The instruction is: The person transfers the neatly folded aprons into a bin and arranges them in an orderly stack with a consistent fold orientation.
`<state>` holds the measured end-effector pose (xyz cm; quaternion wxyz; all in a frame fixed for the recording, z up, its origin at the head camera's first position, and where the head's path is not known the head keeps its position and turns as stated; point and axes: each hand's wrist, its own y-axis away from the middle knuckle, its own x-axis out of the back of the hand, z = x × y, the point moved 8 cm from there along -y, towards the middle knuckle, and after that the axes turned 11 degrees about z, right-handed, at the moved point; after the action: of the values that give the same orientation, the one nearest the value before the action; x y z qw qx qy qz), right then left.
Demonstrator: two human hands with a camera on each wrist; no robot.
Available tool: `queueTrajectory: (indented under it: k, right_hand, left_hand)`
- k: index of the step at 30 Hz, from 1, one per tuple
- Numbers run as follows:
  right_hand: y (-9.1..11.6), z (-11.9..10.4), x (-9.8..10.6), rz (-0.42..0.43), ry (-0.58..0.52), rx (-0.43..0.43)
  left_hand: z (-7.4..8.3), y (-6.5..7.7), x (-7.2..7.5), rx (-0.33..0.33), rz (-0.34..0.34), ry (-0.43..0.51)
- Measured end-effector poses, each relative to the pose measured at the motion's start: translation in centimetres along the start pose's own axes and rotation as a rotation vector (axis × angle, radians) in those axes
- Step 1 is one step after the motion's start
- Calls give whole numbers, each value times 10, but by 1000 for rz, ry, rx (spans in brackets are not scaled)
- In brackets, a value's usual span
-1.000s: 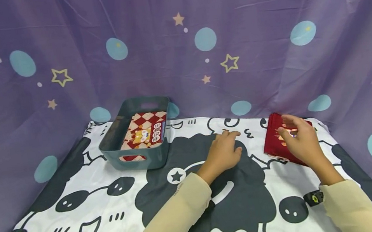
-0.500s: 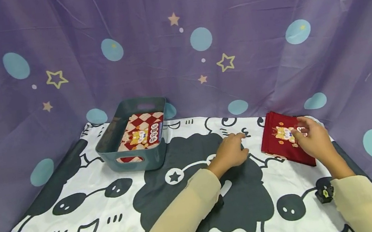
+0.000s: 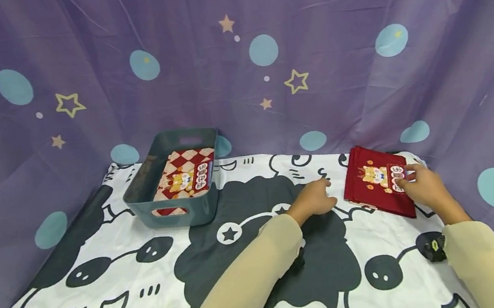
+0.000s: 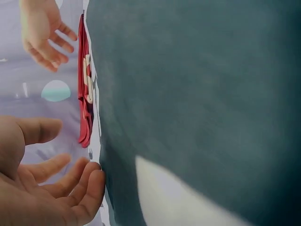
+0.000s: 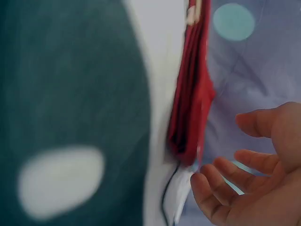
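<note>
A stack of folded dark red cloth point(image 3: 365, 195) with a cartoon animal print lies flat at the right of the table. At its right edge is my right hand point(image 3: 428, 186), thumb over the printed label and fingers beside the edge. In the right wrist view the right hand point(image 5: 263, 183) has its thumb and fingers apart, fingertips close to the folded cloth point(image 5: 190, 103); whether they touch is unclear. My left hand point(image 3: 313, 199) hovers left of the cloth, holding nothing. Its fingers are loosely bent in the left wrist view, near the layered cloth edge point(image 4: 84, 113).
A grey-green plastic basket point(image 3: 190, 217) with handle slots stands at the back left. Inside it lies a red and cream checked folded cloth point(image 3: 187, 162) with a similar cartoon print. A purple patterned curtain point(image 3: 218, 74) hangs behind the table point(image 3: 146, 276).
My right hand has shifted from over the middle of the red cloth to its right edge, uncovering the print. My left hand has moved slightly right, towards the cloth.
</note>
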<state>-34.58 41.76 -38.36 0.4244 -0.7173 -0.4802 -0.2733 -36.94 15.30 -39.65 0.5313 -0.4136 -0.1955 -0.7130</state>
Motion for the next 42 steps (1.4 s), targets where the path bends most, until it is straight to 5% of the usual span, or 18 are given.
queueTrajectory:
  k: [7,16,20,35,42]
  right_hand:
    - [1,26,-6,-96,-2,-78]
    - [2,43,-15,-196,-96,-285]
    - [3,48,-17,-215,-157,-354]
    - [9,51,-23,-259,-329,-536]
    - [14,51,-22,-274,-409,-570]
  left_hand:
    - [0,-9,-14,169,-29,193]
    - [5,-18,-23,249,57,300]
    - [8,-20,-35,300,47,371]
    - [12,-27,-47,418,51,297]
    - [11,-27,-52,468,46,350]
